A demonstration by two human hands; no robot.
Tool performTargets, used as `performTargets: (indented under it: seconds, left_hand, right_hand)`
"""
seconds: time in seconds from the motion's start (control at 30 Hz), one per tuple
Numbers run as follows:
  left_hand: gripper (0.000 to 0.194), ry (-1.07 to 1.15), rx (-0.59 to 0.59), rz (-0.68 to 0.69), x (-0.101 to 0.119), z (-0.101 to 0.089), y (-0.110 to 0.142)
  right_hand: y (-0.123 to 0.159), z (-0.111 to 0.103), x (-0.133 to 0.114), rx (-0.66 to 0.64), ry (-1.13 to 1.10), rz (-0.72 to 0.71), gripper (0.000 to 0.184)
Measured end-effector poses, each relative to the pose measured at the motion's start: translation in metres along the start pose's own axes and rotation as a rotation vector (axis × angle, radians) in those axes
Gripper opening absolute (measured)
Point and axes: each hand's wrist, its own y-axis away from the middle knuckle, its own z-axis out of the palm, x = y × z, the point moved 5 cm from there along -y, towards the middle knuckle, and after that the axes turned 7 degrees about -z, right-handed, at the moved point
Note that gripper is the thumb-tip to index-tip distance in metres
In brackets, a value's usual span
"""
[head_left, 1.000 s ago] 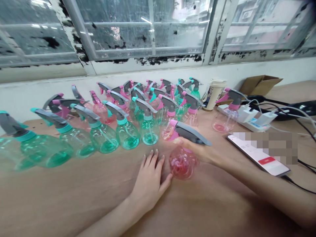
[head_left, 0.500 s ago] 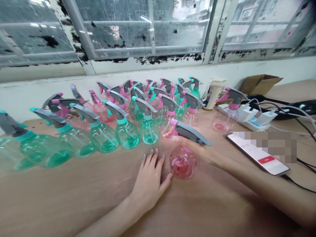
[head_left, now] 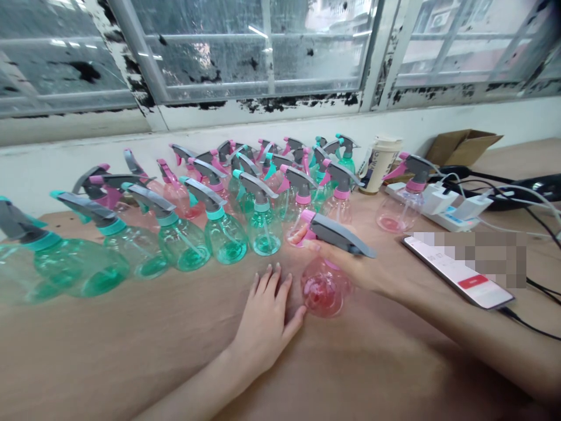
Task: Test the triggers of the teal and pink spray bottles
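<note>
A clear pink spray bottle (head_left: pixel 325 292) with a grey and pink trigger head is gripped around its neck by my right hand (head_left: pixel 339 257). Its nozzle points left and away from me, and the bottle tilts a little. Some of my right fingers reach the pink trigger; the palm is hidden behind the grey head. My left hand (head_left: pixel 268 313) lies flat on the wooden table, fingers spread, its thumb close to the pink bottle's base. Just beyond it stands a green spray bottle (head_left: pixel 265 234), at the end of a row of similar green ones.
Several pink and green spray bottles crowd the table's back. One pink spray bottle (head_left: pixel 398 204) stands apart by a power strip (head_left: pixel 451 219) with chargers and cables. A phone (head_left: pixel 456 275) lies at right. Behind are a cup (head_left: pixel 380 166) and a cardboard box (head_left: pixel 462 146).
Almost nothing differs. Both hands and the held spray bottle keep their places; the whole view has shifted very slightly.
</note>
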Motion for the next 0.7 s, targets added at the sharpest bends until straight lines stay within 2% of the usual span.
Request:
performTargets:
  seconds: [0.2, 0.33, 0.57, 0.7]
  left_hand:
    - [0.054, -0.005, -0.011, -0.010, 0.0005, -0.0005, -0.0007]
    - [0.055, -0.002, -0.012, -0.011, 0.0006, 0.0002, -0.0001]
    - [0.055, -0.014, -0.008, -0.004, 0.0004, -0.0003, 0.0004]
    - [0.054, -0.010, -0.001, 0.000, 0.0003, -0.0007, 0.0000]
  right_hand:
    - [-0.0001, -0.0023, 0.0037, 0.016, 0.145, -0.043, 0.031]
    - [0.0010, -0.0033, 0.0029, 0.004, 0.165, -0.061, 0.030]
    - [-0.0035, -0.0001, 0.0022, -0.038, 0.027, -0.054, 0.023]
    - [-0.0022, 0.0004, 0.0058, -0.013, -0.039, -0.017, 0.026]
